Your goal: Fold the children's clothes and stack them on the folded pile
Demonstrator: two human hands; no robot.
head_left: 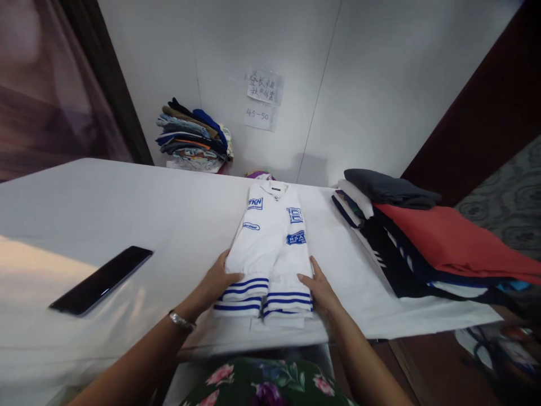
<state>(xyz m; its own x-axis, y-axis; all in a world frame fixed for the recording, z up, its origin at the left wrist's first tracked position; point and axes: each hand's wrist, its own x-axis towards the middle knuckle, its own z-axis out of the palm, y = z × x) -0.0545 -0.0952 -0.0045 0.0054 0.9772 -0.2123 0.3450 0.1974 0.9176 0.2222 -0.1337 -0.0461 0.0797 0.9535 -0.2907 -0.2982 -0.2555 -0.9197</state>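
Observation:
A white long-sleeved shirt (270,242) with blue patches lies folded into a narrow strip on the white-covered table. Its collar faces the wall, and both sleeves run down the front, so the blue-striped cuffs sit side by side at the near end. My left hand (220,279) grips the left edge just above the cuff, thumb on top and fingers at the side, partly hidden by the cloth. On the opposite edge, my right hand (319,285) holds the shirt the same way. A silver bracelet (181,321) circles my left wrist.
A black phone (103,280) lies on the table (181,214) at left. Folded clothes (460,237) are piled at right, with a red one near the top. Another clothes stack (192,135) stands by the wall, left of paper notes (264,98).

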